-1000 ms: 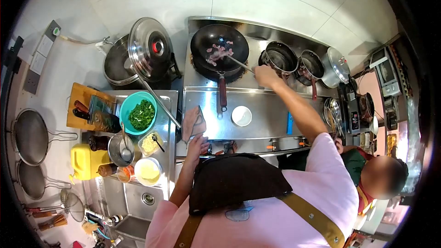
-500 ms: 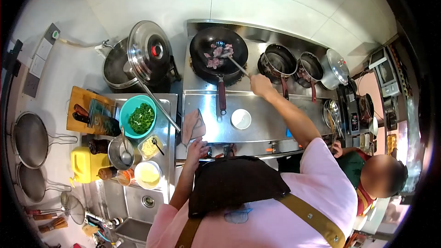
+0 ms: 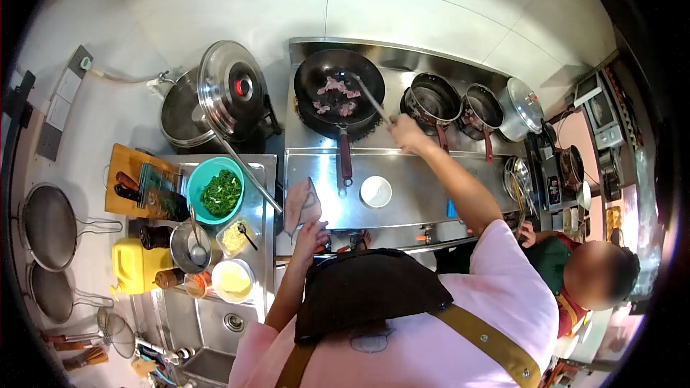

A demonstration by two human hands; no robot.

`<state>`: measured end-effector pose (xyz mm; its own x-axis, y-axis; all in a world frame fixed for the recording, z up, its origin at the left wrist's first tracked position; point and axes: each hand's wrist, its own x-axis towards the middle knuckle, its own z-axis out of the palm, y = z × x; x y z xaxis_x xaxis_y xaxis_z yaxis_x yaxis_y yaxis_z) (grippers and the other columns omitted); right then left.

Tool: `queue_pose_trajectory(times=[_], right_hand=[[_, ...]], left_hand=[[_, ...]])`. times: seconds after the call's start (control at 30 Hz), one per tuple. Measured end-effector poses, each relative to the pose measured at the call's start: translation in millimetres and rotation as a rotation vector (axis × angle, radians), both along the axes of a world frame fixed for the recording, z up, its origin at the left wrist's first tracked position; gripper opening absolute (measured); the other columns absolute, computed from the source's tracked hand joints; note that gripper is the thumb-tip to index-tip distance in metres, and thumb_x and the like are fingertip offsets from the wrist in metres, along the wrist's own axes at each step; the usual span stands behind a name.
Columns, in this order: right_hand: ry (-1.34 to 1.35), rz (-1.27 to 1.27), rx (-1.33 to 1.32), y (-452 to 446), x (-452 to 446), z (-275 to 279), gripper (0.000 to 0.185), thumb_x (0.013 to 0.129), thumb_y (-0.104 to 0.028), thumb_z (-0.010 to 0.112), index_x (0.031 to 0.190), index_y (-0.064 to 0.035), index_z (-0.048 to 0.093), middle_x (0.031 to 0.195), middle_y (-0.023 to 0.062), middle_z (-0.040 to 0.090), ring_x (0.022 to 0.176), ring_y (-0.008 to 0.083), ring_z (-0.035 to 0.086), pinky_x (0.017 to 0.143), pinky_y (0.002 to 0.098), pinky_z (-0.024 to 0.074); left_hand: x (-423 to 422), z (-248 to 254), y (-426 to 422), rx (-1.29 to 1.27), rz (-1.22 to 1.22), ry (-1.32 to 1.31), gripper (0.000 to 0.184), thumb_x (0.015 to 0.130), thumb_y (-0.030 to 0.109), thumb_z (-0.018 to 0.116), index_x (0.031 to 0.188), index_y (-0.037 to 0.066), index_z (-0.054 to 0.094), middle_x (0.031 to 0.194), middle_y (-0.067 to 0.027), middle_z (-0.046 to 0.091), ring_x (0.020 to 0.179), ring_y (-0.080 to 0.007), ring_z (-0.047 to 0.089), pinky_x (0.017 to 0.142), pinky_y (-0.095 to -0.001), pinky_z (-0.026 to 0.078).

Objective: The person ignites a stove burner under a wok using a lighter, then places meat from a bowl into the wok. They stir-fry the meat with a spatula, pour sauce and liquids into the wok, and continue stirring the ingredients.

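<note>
My right hand is closed around the handle of a metal spatula. The spatula's head reaches into the right side of a black wok, where pieces of pinkish meat lie spread in clumps. The wok's dark red handle points toward me. At the counter's front edge my left hand has its fingers apart and holds nothing visible. It is just below a folded greyish-pink cloth; whether they touch I cannot tell. A small white bowl sits on the steel counter between my arms.
Two saucepans and a lidded pot stand right of the wok. To the left are a large pot with a tilted lid, a turquoise bowl of chopped greens, and a sink. Another person is at the right.
The spatula head has shifted up and to the right in the wok, away from the meat, which now lies in a different spread. My left hand stays at the counter edge.
</note>
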<state>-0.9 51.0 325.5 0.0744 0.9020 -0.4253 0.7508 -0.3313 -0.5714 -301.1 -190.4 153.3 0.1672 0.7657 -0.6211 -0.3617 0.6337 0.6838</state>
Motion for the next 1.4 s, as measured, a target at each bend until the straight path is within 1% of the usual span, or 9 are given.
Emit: queue_pose_trajectory(times=[0.03, 0.27, 0.33, 0.43, 0.8, 0.93, 1.13, 1.27, 1.4], right_hand=[[0.216, -0.088, -0.060, 8, 8, 5, 0.040, 0.091, -0.011, 0.051, 0.129, 0.0005, 0.054, 0.069, 0.0034, 0.052, 0.042, 0.0129, 0.045, 0.034, 0.0309, 0.0375], [0.365, -0.117, -0.263, 66, 59, 59, 0.017, 0.089, -0.007, 0.054, 0.073, -0.0011, 0.053, 0.058, 0.0043, 0.049, 0.043, 0.0102, 0.043, 0.035, 0.0271, 0.0332], [0.545, -0.269, -0.302, 89, 54, 22, 0.018, 0.090, -0.008, 0.053, 0.073, -0.0022, 0.054, 0.056, 0.0037, 0.049, 0.040, 0.0100, 0.042, 0.034, 0.0252, 0.0330], [0.510, -0.021, -0.201, 90, 33, -2, 0.016, 0.087, -0.011, 0.065, 0.075, -0.0071, 0.056, 0.057, 0.0000, 0.050, 0.043, 0.0074, 0.043, 0.037, 0.0245, 0.0320], [-0.032, 0.302, -0.441, 97, 61, 128, 0.014, 0.088, -0.014, 0.058, 0.078, -0.0039, 0.058, 0.063, 0.0021, 0.056, 0.046, 0.0067, 0.043, 0.039, 0.0236, 0.0333], [0.149, 0.255, -0.629, 101, 53, 83, 0.015, 0.092, -0.019, 0.058, 0.084, -0.0065, 0.060, 0.063, -0.0001, 0.058, 0.043, 0.0023, 0.042, 0.035, 0.0177, 0.0338], [0.781, -0.057, -0.445, 77, 25, 8, 0.019, 0.093, -0.013, 0.051, 0.075, -0.0075, 0.052, 0.056, -0.0004, 0.052, 0.038, 0.0051, 0.039, 0.032, 0.0222, 0.0281], [0.131, 0.149, -0.311, 62, 39, 88, 0.018, 0.082, -0.010, 0.054, 0.066, -0.0033, 0.052, 0.057, 0.0036, 0.052, 0.040, 0.0086, 0.040, 0.032, 0.0241, 0.0272], [0.043, 0.269, -0.380, 74, 54, 86, 0.015, 0.082, -0.010, 0.057, 0.070, -0.0035, 0.055, 0.061, 0.0049, 0.055, 0.044, 0.0108, 0.044, 0.036, 0.0280, 0.0339]], left_hand=[[-2, 0, -1, -0.004, 0.025, -0.003, 0.041, 0.099, 0.025, 0.055, 0.134, 0.004, 0.048, 0.118, -0.0123, 0.063, 0.097, -0.0188, 0.063, 0.077, -0.0260, 0.053], [-11, -5, -16, -0.026, 0.114, -0.061, 0.038, 0.100, 0.020, 0.053, 0.134, 0.003, 0.046, 0.112, -0.0104, 0.062, 0.088, -0.0163, 0.062, 0.072, -0.0260, 0.052], [-10, -10, -19, -0.020, 0.109, -0.076, 0.039, 0.101, 0.020, 0.052, 0.135, 0.003, 0.044, 0.112, -0.0106, 0.062, 0.087, -0.0159, 0.062, 0.072, -0.0259, 0.052], [-2, -11, -17, -0.006, 0.072, -0.052, 0.041, 0.102, 0.023, 0.050, 0.137, 0.003, 0.042, 0.116, -0.0124, 0.062, 0.092, -0.0183, 0.062, 0.074, -0.0276, 0.053], [-13, -7, -23, -0.019, 0.122, -0.029, 0.041, 0.102, 0.026, 0.052, 0.136, 0.005, 0.045, 0.118, -0.0127, 0.062, 0.096, -0.0211, 0.064, 0.080, -0.0306, 0.054], [-7, -3, -18, -0.029, 0.085, -0.033, 0.042, 0.102, 0.025, 0.051, 0.138, 0.004, 0.043, 0.119, -0.0131, 0.061, 0.098, -0.0223, 0.063, 0.082, -0.0324, 0.054], [0, -1, -7, 0.021, -0.014, -0.028, 0.046, 0.103, 0.027, 0.050, 0.141, 0.002, 0.041, 0.127, -0.0147, 0.057, 0.108, -0.0250, 0.062, 0.087, -0.0343, 0.052], [-7, 9, -10, 0.017, -0.009, 0.024, 0.047, 0.103, 0.027, 0.049, 0.142, 0.001, 0.040, 0.129, -0.0149, 0.057, 0.110, -0.0262, 0.062, 0.089, -0.0359, 0.051], [-10, 3, -18, -0.027, 0.034, 0.011, 0.048, 0.103, 0.028, 0.050, 0.142, 0.003, 0.039, 0.128, -0.0149, 0.057, 0.106, -0.0254, 0.062, 0.089, -0.0364, 0.051]])
